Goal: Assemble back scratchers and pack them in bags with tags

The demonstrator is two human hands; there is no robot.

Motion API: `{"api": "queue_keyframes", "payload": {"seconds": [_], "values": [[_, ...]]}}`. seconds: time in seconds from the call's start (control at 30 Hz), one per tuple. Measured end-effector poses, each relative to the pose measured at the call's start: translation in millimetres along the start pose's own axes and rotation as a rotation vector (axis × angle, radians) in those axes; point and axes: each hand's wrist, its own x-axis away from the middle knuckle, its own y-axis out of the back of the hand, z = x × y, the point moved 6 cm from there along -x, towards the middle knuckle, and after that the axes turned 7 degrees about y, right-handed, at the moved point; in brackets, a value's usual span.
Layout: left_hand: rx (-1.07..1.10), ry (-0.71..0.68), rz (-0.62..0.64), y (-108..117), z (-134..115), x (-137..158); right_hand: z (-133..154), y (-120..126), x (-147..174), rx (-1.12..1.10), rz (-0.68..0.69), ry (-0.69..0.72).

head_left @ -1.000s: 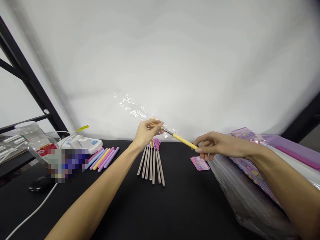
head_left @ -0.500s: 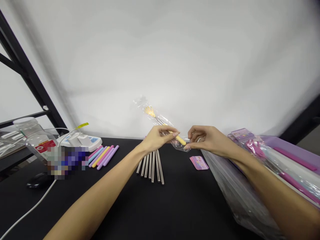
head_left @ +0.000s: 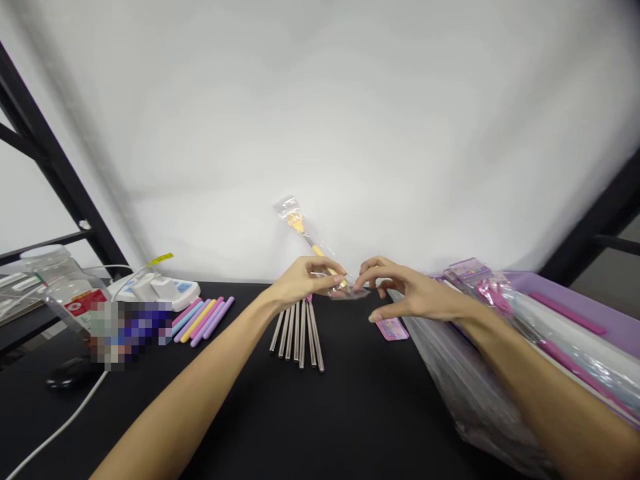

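A yellow back scratcher (head_left: 296, 222) with a hand-shaped head and a metal shaft lies inside a clear plastic bag (head_left: 287, 205), tilted with its head up and to the left. My left hand (head_left: 303, 280) pinches its yellow handle through the bag. My right hand (head_left: 407, 288) is at the bag's lower end with fingers apart; whether a fingertip touches the plastic I cannot tell. Several metal rods (head_left: 300, 337) lie fanned out below my left hand. Beneath my right hand is a small stack of pink cards (head_left: 393, 329), partly covered.
To the right, a purple bin (head_left: 565, 293) holds bagged back scratchers (head_left: 500, 297), with clear plastic bags (head_left: 450, 380) beside it. On the left are several coloured tubes (head_left: 213, 320), a white power strip (head_left: 183, 293), a clear jar (head_left: 65, 283), a mouse (head_left: 70, 373) and a cable.
My right hand has let go of the bag's lower end and spread its fingers, now partly over the cards. My left hand and the scratcher have shifted slightly left.
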Motion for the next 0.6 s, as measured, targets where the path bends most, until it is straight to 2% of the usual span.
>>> {"api": "queue_keyframes", "payload": {"seconds": [0.07,0.13,0.27,0.4,0.5,0.6], "values": [[0.072,-0.009,0.043,-3,0,0,4,2,-2,0.067,-0.066,0.031],[0.051,-0.02,0.106,-9,-2,1,8,2,-7,0.068,-0.16,0.059],[-0.056,-0.021,0.223,-23,-5,4,8,-3,-15,-0.083,-0.248,0.01],[-0.068,-0.016,0.174,-24,-6,4,-6,-7,-15,-0.261,-0.275,-0.149],[-0.149,-0.086,0.177,-25,-7,5,-15,-7,-14,-0.372,-0.324,-0.176],[-0.219,-0.081,0.167,-22,-5,6,-26,-11,-13,-0.487,-0.305,-0.233]]}}
